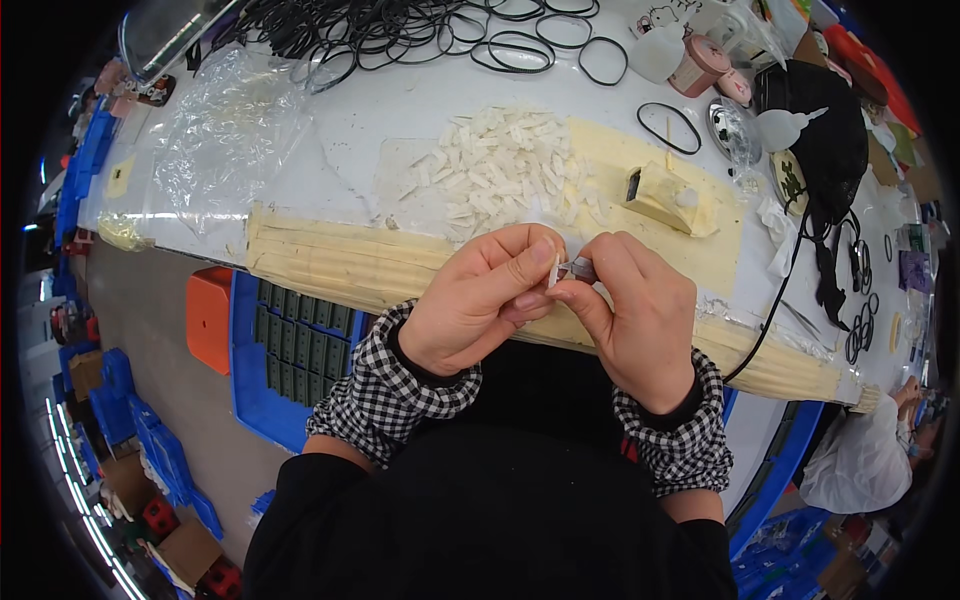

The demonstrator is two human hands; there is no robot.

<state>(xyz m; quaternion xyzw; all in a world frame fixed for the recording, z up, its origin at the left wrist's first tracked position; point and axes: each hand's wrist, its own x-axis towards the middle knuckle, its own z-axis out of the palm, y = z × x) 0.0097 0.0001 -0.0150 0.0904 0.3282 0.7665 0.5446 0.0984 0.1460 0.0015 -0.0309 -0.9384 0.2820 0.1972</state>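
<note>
Over the table's near edge, my left hand pinches a small white strip-like piece between thumb and fingers. My right hand is closed on a small grey metallic tool, possibly a blade, which meets the white piece. Fingers hide most of both things. Just beyond my hands lies a loose heap of small white translucent plastic pieces, partly on a yellowish sheet. To the heap's right sits a block wrapped in yellow tape, with a dark slot at its left end.
Black rubber rings pile up at the back. Crumpled clear plastic lies at the left; a black cable crosses the right side. Below the table stand an orange stool and a blue crate. Another person is at far right.
</note>
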